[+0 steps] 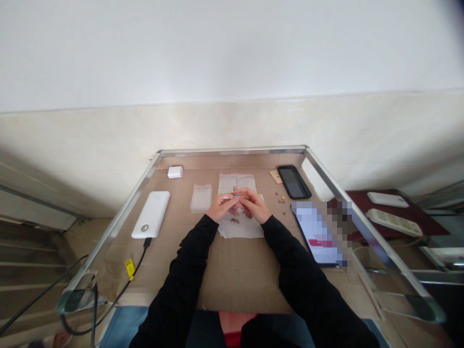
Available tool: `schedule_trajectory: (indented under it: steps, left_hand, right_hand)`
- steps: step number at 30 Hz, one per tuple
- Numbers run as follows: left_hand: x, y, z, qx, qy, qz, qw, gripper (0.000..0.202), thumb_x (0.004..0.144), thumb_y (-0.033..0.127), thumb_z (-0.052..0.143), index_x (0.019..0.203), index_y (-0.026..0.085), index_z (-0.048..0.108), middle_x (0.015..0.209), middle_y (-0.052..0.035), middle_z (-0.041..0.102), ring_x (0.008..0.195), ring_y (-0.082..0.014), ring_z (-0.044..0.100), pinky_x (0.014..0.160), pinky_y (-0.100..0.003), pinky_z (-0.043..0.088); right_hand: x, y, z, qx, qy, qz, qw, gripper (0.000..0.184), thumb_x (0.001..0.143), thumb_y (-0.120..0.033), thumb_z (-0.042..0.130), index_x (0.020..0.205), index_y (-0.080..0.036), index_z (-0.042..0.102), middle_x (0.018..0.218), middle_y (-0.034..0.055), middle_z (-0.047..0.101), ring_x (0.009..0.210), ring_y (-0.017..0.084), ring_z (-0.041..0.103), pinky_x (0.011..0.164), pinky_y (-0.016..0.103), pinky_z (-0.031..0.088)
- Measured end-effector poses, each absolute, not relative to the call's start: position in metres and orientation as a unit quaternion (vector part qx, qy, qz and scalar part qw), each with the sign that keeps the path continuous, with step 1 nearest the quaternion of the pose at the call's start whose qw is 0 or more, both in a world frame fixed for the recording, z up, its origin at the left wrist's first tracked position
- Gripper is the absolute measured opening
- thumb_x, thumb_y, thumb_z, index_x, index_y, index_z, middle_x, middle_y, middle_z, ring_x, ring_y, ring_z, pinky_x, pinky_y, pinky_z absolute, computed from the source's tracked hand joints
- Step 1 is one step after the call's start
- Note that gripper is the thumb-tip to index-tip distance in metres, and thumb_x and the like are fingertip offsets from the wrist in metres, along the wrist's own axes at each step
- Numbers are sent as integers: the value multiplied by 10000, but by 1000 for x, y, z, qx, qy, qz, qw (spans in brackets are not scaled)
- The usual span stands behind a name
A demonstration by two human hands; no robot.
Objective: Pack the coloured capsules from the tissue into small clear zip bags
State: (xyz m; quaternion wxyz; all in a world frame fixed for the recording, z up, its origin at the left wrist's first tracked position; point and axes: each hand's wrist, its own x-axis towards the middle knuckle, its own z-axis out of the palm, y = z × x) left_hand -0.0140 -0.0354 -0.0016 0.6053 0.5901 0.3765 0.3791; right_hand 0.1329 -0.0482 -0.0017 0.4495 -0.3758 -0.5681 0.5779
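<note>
My left hand (217, 209) is closed, with thumb and fingers pinching a small clear plastic bag (229, 197). From the other side my right hand (256, 207) pinches at the same bag, its fingertips meeting the left ones. The fingers partly cover the bag, so its contents are unclear. Both hands are above a white sheet (241, 231) that carries a few small brown pieces (235, 221). Behind them lie larger clear bags (227, 181). A stack of small clear bags (201, 198) rests beside my left hand. Several small brown and yellow pellets (281, 198) are scattered to the right.
Cardboard (239, 280) covers the table, framed by a metal rail (232, 151). At left are a white power bank (151, 215) with a black cable (139, 261) and a white adapter (175, 172). A black phone (294, 182) and a lit phone (319, 237) lie at right.
</note>
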Motion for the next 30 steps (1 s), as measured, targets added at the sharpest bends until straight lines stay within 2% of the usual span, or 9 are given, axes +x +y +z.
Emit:
schedule_trajectory:
  steps: [4,13,24,30]
  left_hand:
    - [-14,-36,-2,589,379,380,604,297,701,374,557,609,94,598,587,-49,607,453,-117,552,482,-244,448]
    - [-14,-34,-6,546,398,416,609,327,694,423,555,618,106,564,500,-16,561,434,-110,538,455,-231,452]
    - [-17,-33,-5,531,400,448,598,316,676,417,574,614,107,554,505,0,556,435,-104,536,436,-226,451]
    - [-17,-33,-5,522,396,446,609,354,721,440,511,630,102,563,509,-17,566,419,-96,524,427,-220,437]
  right_hand:
    - [133,-49,-1,-368,-574,580,446,263,754,-320,508,975,-180,538,495,-68,412,356,37,325,331,167,237]
    - [136,-47,0,-384,-547,578,469,245,734,-310,518,938,-174,533,487,-81,407,330,33,308,305,167,247]
    - [138,-44,-2,-388,-552,546,498,216,721,-299,534,892,-169,555,456,-83,385,374,48,328,353,180,269]
    - [139,-42,-2,-387,-548,527,522,204,717,-296,539,863,-155,561,451,-77,403,386,51,345,384,192,263]
